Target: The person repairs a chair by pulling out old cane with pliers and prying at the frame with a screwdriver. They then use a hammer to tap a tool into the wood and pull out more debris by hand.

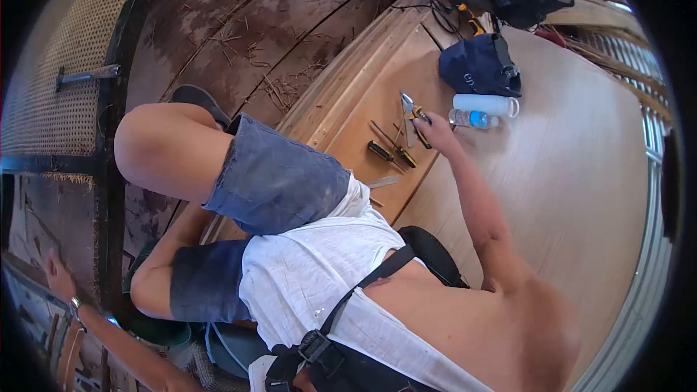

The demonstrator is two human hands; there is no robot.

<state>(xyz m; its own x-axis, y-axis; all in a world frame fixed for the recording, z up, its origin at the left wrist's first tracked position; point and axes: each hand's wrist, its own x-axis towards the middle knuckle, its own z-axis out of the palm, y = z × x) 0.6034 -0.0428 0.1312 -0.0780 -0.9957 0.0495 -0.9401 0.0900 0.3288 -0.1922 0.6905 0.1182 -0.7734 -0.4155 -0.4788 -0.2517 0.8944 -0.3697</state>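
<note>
My right hand [433, 133] is closed around the black and yellow handles of a pair of pliers [408, 105], low over the wooden bench. Close by lie screwdrivers with black and yellow handles [380, 151] and other slim tools. At the far left, my left hand [59, 276], with a watch at its wrist, is stretched out with its fingers extended, holding nothing visible. It is beside the lower part of a dark-framed piece with woven cane webbing [72, 101]. A metal bar-like tool [88, 78] rests across this frame.
On the bench [552, 196] stand a dark blue bag [479, 65], a white cylinder [486, 105] and a clear water bottle [470, 118] lying down. A yellow and black power tool [472, 22] with a cable is behind. Cane scraps [279, 94] litter the floor.
</note>
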